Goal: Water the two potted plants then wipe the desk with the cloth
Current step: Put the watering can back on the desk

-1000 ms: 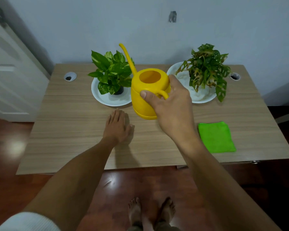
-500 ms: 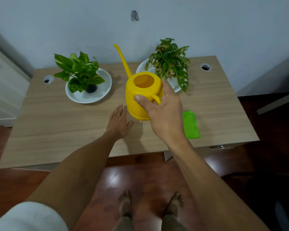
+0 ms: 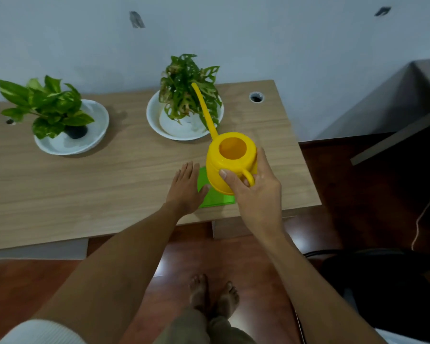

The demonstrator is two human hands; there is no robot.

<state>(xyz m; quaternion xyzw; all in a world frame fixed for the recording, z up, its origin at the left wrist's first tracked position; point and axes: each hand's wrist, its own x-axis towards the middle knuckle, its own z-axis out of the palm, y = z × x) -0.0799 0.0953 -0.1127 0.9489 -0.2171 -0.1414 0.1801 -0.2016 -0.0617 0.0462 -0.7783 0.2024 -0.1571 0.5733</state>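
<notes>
My right hand grips the handle of a yellow watering can, held above the desk; its long spout points up and back into the right potted plant, which stands in a white dish. The left potted plant sits in its own white dish at the far left. A green cloth lies flat near the front edge, partly hidden under the can. My left hand rests flat on the desk, fingers apart, touching the cloth's left edge.
Round cable holes sit at the desk's back corners. A grey wall rises behind. A dark chair and a thin cable are on the right over the wooden floor. My bare feet stand below the desk's front edge.
My head has turned right, shifting the desk leftward in view. The watering can has travelled right, from between the plants to in front of the right plant, above the green cloth.
</notes>
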